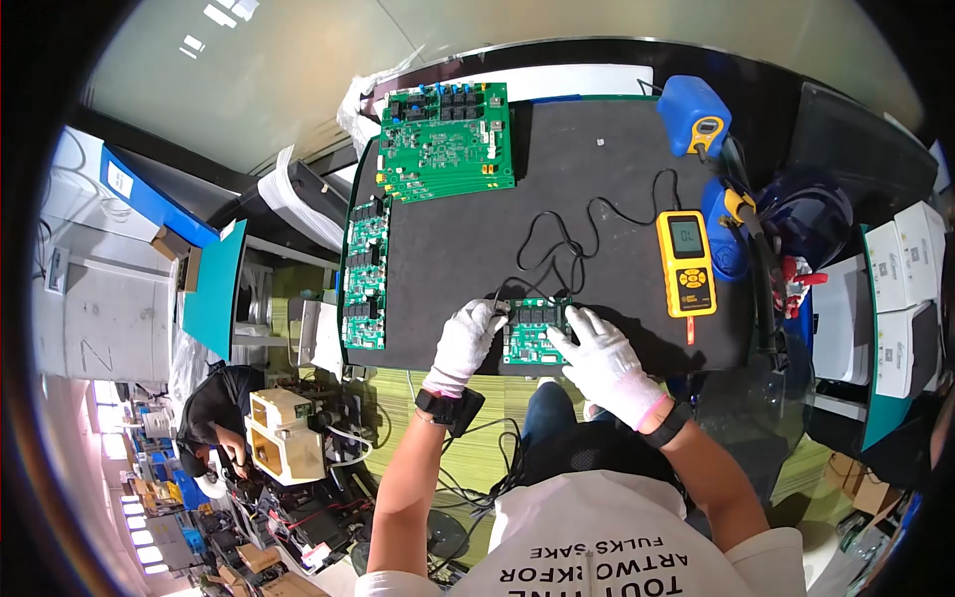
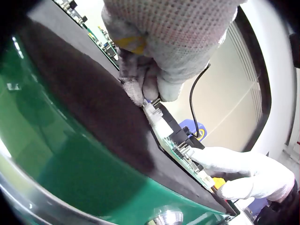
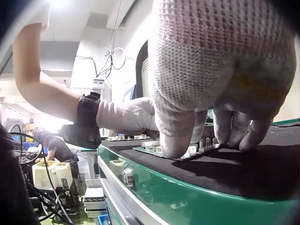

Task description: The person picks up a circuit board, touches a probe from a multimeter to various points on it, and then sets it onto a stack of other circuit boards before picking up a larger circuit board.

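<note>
Head view shows us the small green board point(image 1: 534, 338) at the front edge of the dark mat point(image 1: 448, 254). Our gloved right hand point(image 1: 609, 368) holds its right end with thumb and finger. At the other end, our gloved left hand point(image 1: 466, 343) pinches a tiny metal tip point(image 2: 156, 101). The yellow meter point(image 1: 687, 264) lies to the right, and the pile of big green boards point(image 1: 438, 149) sits behind.

circuit board point(image 1: 532, 343) on mat point(image 1: 448, 249); meter point(image 1: 686, 264) right; board stack point(image 1: 443, 149) behind-left; cable point(image 1: 580, 259) behind, perhaps reaching circuit board
</note>
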{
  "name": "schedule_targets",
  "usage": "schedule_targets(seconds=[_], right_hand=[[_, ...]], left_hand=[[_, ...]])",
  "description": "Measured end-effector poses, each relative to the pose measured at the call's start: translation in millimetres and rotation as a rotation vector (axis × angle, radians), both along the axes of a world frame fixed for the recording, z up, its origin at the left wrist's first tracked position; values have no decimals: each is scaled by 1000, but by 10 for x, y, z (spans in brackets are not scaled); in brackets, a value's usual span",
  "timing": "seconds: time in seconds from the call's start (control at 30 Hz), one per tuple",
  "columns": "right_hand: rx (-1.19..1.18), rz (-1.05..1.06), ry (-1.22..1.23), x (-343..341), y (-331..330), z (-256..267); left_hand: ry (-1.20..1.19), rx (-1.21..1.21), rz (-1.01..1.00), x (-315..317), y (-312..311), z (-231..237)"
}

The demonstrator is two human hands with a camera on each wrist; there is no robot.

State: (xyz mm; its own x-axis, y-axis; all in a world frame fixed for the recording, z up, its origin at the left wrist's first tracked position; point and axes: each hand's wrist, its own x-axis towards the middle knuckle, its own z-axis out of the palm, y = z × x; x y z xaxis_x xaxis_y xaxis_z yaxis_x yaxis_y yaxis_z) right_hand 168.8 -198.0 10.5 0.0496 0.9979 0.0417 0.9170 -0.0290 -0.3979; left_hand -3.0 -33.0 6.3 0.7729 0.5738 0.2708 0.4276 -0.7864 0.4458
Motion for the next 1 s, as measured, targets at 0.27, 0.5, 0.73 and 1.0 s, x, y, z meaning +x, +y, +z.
schedule_targets(seconds=[0.27, 0.5, 0.73, 1.0], right_hand=[[61, 7, 20, 18, -14, -7], [74, 10, 6, 17, -6, -41], [78, 29, 0, 30, -4, -25], [64, 48, -15, 45, -6, -2]], left_hand=[[-114, -88, -102, -20, 81, -10], [-157, -255, -17, -3, 112, 180], [-118, -408, -51, 174, 243, 148], [-79, -495, -42, 199, 237, 144]])
